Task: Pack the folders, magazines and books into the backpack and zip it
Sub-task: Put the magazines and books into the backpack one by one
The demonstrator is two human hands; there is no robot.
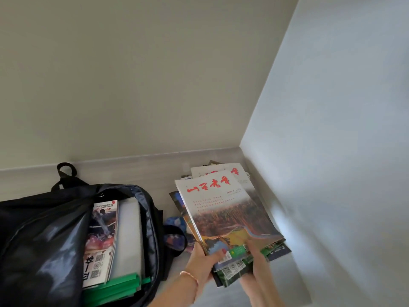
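Lifting a batch of glossy magazines topped by a white cover with red brush lettering (223, 209), you are mid-way through the packing step. Your left hand (204, 262) grips the near left corner, thumb curled over the top cover, and your right hand (257, 260) clasps the near right edge with fingers wrapped beneath. More loose magazines with the same red title (230, 170) lie on the pale grey counter (137, 171) behind and under the batch, close to the corner where the two walls meet.

The black fabric backpack (51, 235) lies on the counter to your left, its main compartment unzipped and gaping toward you. Inside already sit a magazine with a photo cover and QR codes (100, 244), a translucent white plastic folder (128, 238) and green plastic folder spines (119, 284) at the near end.

Your next move, I judge, is to swing the batch left and slide it flat into the opening beside the white folder. Square the edges first, since the lower issues fan out and could catch on the zipper lip. Room is tight on the right, where the wall (332, 151) stands just beside the stack; leftward the path over the backpack's strap (174, 238) looks open.
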